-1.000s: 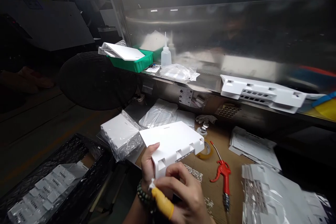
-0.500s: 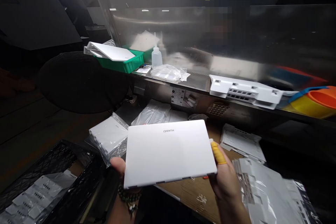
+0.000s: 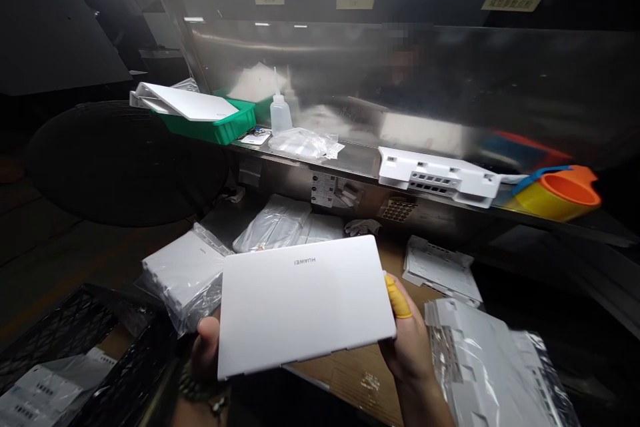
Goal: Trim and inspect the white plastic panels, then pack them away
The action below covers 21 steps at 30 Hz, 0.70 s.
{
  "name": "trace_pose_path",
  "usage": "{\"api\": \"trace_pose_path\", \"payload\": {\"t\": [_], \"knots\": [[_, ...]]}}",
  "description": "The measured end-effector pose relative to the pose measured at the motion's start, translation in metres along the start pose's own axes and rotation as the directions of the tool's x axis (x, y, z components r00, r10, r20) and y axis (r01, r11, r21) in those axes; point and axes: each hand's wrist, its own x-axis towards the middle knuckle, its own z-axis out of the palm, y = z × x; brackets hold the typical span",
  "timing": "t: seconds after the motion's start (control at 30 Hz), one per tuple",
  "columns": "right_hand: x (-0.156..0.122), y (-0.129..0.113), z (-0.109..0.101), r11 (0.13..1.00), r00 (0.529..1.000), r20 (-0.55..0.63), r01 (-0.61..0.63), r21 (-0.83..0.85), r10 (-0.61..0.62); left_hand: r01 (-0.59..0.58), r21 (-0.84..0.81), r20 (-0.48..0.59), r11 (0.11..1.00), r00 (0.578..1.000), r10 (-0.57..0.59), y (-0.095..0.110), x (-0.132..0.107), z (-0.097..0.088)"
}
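- We see a white cover (image 3: 305, 307) held up at the near middle, partly over the brown worktop (image 3: 345, 373).
- Handling seems to be partway along, we judge: this cover is bare, while a similar bagged cover (image 3: 180, 260) lies to its left in clear plastic. More white pieces (image 3: 480, 360) are stacked at right; what remains for the held one, we cannot tell.
- Its long axis runs left to right, the right end slightly farther away. The broad face is towards us, its lettering (image 3: 305, 261) upside down near the far edge.
- The right hand (image 3: 407, 340) grips the right end, wearing a yellow finger sleeve (image 3: 399, 298); the left hand (image 3: 201, 352) holds the left end, its underside fingers hidden.
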Motion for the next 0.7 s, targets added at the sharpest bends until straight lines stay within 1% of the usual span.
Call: {"api": "trace_pose_path", "payload": {"t": [0.1,0.13,0.17,0.2,0.27,0.3,0.33,0.4,0.43,0.47,0.53,0.6,0.67,0.7], "knots": [[0.002,0.005,-0.010,0.976,0.987,0.027,0.161,-0.147,-0.159,0.062,0.222,-0.035,0.973,0.998,-0.055,0.014,0.008,-0.001],[0.003,0.006,-0.014,0.962,0.980,0.036,0.198,-0.190,-0.195,0.065,0.282,-0.058,0.957,0.997,-0.050,0.016,0.010,-0.001],[0.005,0.007,-0.017,0.949,0.975,0.029,0.222,-0.224,-0.222,0.037,0.325,-0.072,0.945,0.997,-0.014,0.017,0.012,-0.001],[0.007,0.006,-0.021,0.940,0.971,0.001,0.234,-0.247,-0.241,-0.014,0.358,-0.070,0.934,0.997,0.042,0.017,0.013,-0.002],[0.009,0.001,-0.026,0.946,0.970,-0.082,0.203,-0.254,-0.230,-0.158,0.430,-0.023,0.889,0.982,0.186,0.014,0.012,-0.003],[0.009,-0.002,-0.027,0.962,0.978,-0.095,0.162,-0.220,-0.187,-0.232,0.475,0.027,0.849,0.968,0.249,0.013,0.010,-0.003],[0.009,-0.006,-0.027,0.981,0.990,-0.075,0.106,-0.160,-0.119,-0.298,0.520,0.104,0.800,0.952,0.287,0.013,0.009,-0.003],[0.006,-0.014,-0.025,0.999,0.999,0.033,-0.028,-0.016,0.029,-0.421,0.573,0.296,0.703,0.906,0.301,0.015,0.008,0.000],[0.005,-0.017,-0.024,0.995,0.993,0.086,-0.087,0.046,0.083,-0.480,0.575,0.381,0.663,0.874,0.302,0.017,0.007,0.003],[0.004,-0.019,-0.022,0.987,0.986,0.115,-0.133,0.096,0.122,-0.530,0.569,0.451,0.629,0.840,0.301,0.018,0.008,0.005],[0.002,-0.020,-0.020,0.970,0.979,0.110,-0.185,0.157,0.169,-0.611,0.547,0.564,0.572,0.774,0.288,0.021,0.010,0.009],[0.001,-0.019,-0.019,0.961,0.978,0.084,-0.205,0.187,0.193,-0.665,0.527,0.653,0.529,0.716,0.249,0.022,0.012,0.010],[0.001,-0.018,-0.020,0.958,0.979,0.055,-0.205,0.200,0.198,-0.695,0.512,0.711,0.504,0.673,0.206,0.022,0.015,0.010],[0.001,-0.017,-0.021,0.958,0.979,0.043,-0.204,0.203,0.199,-0.703,0.507,0.724,0.499,0.661,0.197,0.020,0.015,0.009]]}}
